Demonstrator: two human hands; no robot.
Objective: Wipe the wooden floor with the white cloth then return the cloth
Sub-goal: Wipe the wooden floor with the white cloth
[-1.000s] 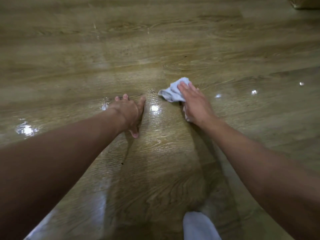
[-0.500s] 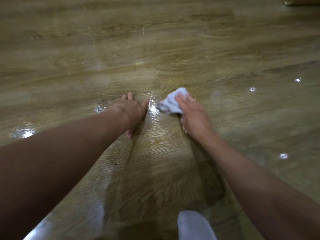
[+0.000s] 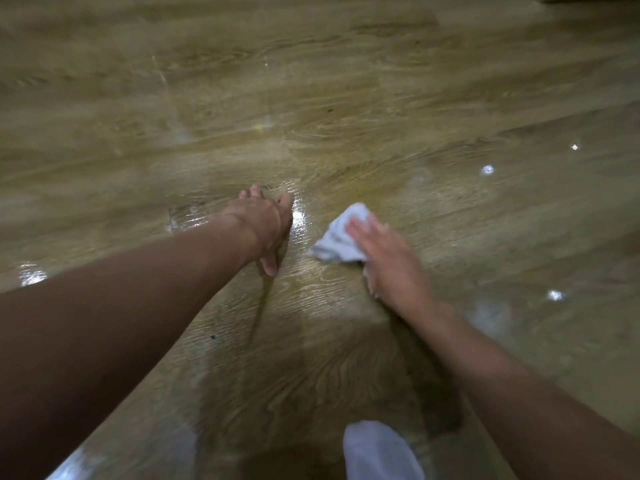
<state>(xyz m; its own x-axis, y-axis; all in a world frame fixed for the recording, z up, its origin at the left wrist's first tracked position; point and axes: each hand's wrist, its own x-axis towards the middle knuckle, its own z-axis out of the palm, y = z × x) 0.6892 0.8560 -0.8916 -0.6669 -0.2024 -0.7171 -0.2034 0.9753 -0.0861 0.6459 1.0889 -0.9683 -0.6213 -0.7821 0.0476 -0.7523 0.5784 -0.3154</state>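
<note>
Just right of your left hand (image 3: 265, 223), braced with fingers flat on the wooden floor (image 3: 381, 116), your right hand (image 3: 388, 258) presses the white cloth (image 3: 337, 239) under straight fingers. You're mid-wipe; the next stroke likely needs even pressure.

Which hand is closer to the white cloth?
Right. The right hand presses down on the white cloth; the left hand rests on the wooden floor just left of it, not touching.
</note>
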